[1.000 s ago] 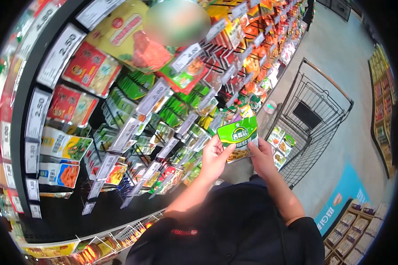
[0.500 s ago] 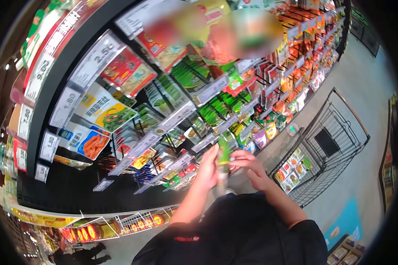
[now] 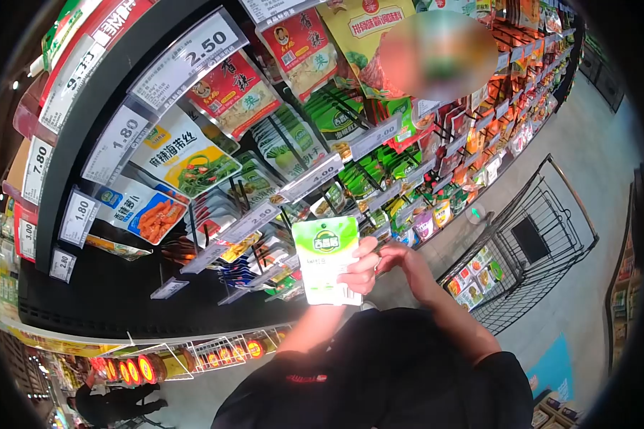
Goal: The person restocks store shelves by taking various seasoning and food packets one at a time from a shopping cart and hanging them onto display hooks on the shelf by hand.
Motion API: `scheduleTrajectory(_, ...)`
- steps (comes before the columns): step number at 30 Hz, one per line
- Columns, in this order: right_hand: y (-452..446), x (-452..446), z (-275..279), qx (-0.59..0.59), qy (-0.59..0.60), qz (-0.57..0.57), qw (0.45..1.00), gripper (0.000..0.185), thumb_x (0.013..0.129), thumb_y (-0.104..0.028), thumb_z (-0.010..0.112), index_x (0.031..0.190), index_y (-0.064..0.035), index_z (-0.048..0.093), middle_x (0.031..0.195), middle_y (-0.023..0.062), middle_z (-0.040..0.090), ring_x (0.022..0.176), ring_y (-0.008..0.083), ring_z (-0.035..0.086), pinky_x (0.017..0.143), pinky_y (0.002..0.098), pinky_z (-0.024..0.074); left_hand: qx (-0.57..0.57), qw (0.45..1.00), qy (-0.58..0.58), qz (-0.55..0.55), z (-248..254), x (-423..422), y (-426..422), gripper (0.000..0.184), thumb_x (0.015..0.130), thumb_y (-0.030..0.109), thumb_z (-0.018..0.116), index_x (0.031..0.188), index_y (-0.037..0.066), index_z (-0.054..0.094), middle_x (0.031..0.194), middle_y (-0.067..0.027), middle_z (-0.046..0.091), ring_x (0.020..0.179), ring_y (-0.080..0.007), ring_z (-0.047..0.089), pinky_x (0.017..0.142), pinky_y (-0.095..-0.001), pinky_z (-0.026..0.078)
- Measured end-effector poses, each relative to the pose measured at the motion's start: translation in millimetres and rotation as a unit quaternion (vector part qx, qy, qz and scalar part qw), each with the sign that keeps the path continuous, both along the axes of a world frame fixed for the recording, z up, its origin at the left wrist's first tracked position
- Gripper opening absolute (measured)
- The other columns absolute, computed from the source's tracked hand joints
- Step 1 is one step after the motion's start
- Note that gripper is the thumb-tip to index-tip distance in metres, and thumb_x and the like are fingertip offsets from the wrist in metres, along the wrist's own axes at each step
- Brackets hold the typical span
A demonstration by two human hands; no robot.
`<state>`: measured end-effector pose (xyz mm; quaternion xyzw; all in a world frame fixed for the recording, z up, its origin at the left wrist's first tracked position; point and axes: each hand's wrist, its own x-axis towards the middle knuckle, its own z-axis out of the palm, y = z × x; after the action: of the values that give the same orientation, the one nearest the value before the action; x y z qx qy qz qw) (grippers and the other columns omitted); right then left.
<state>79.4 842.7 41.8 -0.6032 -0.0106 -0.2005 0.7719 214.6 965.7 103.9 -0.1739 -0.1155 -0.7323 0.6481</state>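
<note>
Packet, green at the top and pale below, is held upright left of the shopping cart, well apart from it, with one broad face turned to the viewer. A dark green label and a small hanging hole mark its upper part; strong light washes out much of the printing beneath.

Left hand: closed on the packet. The forearm rises behind it, and the bent fingers lap around the edge nearer the cart to lie on the visible face; the palm and thumb are hidden. Right hand: raised between the packet and the cart, fingers partly curled, fingertips just beside those of the left hand. Whether the two hands touch, or whether anything is pinched in the right one, cannot be told.

Surroundings: a black display rack stands left of the cart, hung with rows of food packets and fitted with price tags, one reading 4.00. Goods with pictures of food lie inside the cart. Jars with red and yellow labels line a lower shelf to the cart's left, and another person in dark clothes appears farther off on that side. Blue floor marking lies on the near side of the cart.
</note>
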Motion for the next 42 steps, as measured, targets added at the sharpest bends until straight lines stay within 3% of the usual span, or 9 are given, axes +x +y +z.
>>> scheduleTrajectory(11,-9,11,-12,0.126,0.079,-0.025,0.989,0.055,0.103,-0.044,0.028,0.117,-0.0014,0.06,0.099,0.0076,0.065,0.087,0.0146,0.059,0.079,0.0296,0.0455,0.148,0.982,-0.024,0.111,-23,13,-23,0.034,0.091,0.038,0.055,0.096,0.005,0.05,0.075,-0.0044,0.046,0.06,-0.0137,0.045,0.054,-0.0303,0.038)
scheduleTrajectory(14,-7,16,-6,0.217,0.075,-0.027,0.973,0.058,0.103,-0.047,0.025,0.119,-0.0018,0.058,0.103,0.0075,0.065,0.089,0.016,0.06,0.081,0.0316,0.0448,0.445,0.821,-0.176,0.313,-24,3,-16,0.037,0.097,0.048,0.045,0.098,0.011,0.052,0.08,-0.0051,0.051,0.062,-0.018,0.05,0.055,-0.032,0.041)
scheduleTrajectory(19,-7,18,5,0.245,0.015,-0.014,0.969,0.06,0.102,-0.05,0.025,0.124,-0.002,0.055,0.108,0.0063,0.064,0.098,0.0171,0.059,0.087,0.0349,0.0432,0.451,0.76,-0.208,0.419,-17,-7,-16,0.038,0.103,0.033,0.043,0.124,0.003,0.051,0.114,-0.0099,0.064,0.104,-0.0237,0.063,0.095,-0.04,0.049)
scheduleTrajectory(22,-11,22,-14,0.299,0.063,-0.095,0.948,0.059,0.101,-0.048,0.033,0.122,0.0017,0.056,0.114,0.0091,0.064,0.108,0.022,0.06,0.097,0.0353,0.0424,0.418,0.751,-0.313,0.403,-21,-6,-5,0.029,0.101,0.022,0.049,0.119,0.0,0.053,0.118,-0.0127,0.063,0.107,-0.0222,0.063,0.096,-0.0388,0.049)
scheduleTrajectory(27,-17,23,24,0.033,0.133,-0.113,0.984,0.023,0.096,-0.016,0.057,0.112,0.0006,0.062,0.097,0.0021,0.066,0.086,0.0078,0.057,0.077,0.0241,0.0452,0.402,0.761,-0.318,0.399,-17,8,-7,0.026,0.093,0.002,0.059,0.118,-0.004,0.054,0.114,-0.013,0.064,0.101,-0.017,0.064,0.089,-0.031,0.052)
scheduleTrajectory(36,-46,46,20,-0.096,0.138,-0.142,0.976,0.02,0.093,-0.012,0.061,0.106,0.0029,0.063,0.082,0.0006,0.064,0.072,0.0055,0.053,0.068,0.0233,0.0448,0.362,0.692,-0.407,0.474,-3,35,-21,0.022,0.092,0.004,0.063,0.113,-0.001,0.06,0.104,-0.0072,0.068,0.086,-0.0086,0.063,0.077,-0.0255,0.051)
scheduleTrajectory(38,-49,55,24,-0.061,0.11,-0.18,0.976,0.025,0.091,-0.012,0.062,0.112,0.0023,0.06,0.095,0.0089,0.066,0.085,0.0157,0.061,0.078,0.0304,0.0477,0.371,0.597,-0.491,0.515,-13,44,-25,0.019,0.091,0.004,0.065,0.109,-0.002,0.063,0.099,-0.0045,0.068,0.084,-0.0056,0.061,0.073,-0.0227,0.048)
scheduleTrajectory(40,-50,63,49,-0.447,0.017,-0.389,0.806,0.037,0.089,-0.013,0.061,0.124,-0.0002,0.053,0.115,0.0185,0.061,0.105,0.0322,0.059,0.093,0.0414,0.0443,0.382,0.552,-0.527,0.522,-4,48,-35,0.017,0.09,0.005,0.066,0.106,-0.002,0.066,0.097,-0.0027,0.069,0.083,-0.0034,0.059,0.071,-0.0215,0.046)
scheduleTrajectory(42,-49,67,62,-0.475,0.004,-0.353,0.806,0.047,0.089,-0.013,0.059,0.132,-0.0008,0.044,0.131,0.0245,0.05,0.121,0.0442,0.046,0.103,0.0511,0.0349,0.341,0.518,-0.558,0.551,0,53,-51,0.016,0.09,0.006,0.066,0.105,-0.001,0.066,0.097,-0.0026,0.069,0.081,-0.0029,0.059,0.068,-0.0211,0.046)
